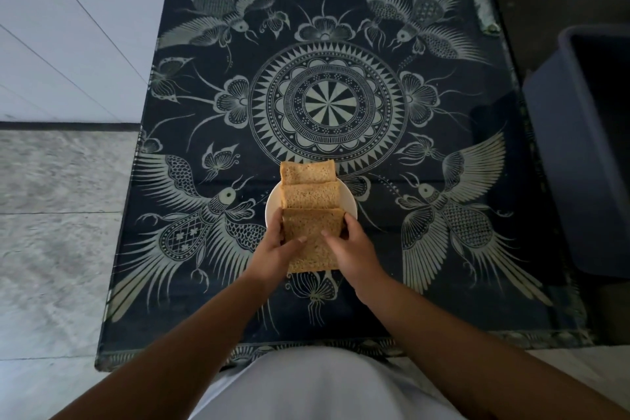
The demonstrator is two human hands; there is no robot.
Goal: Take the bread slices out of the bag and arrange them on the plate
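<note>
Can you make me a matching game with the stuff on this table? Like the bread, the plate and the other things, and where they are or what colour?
Things:
1. nearest bread slice
2. plate
3. bin
4. table

Clues:
A. white, under the bread
B. dark with pale birds and flowers
C. held between both hands
D. grey-blue, standing to the right of the table

Pairs: 1-C, 2-A, 3-D, 4-B

The left hand and right hand hold that slice by its sides.

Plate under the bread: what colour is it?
White, plain as far as its rim shows; the plate is clearest in the head view, mostly covered by bread slices.
</note>
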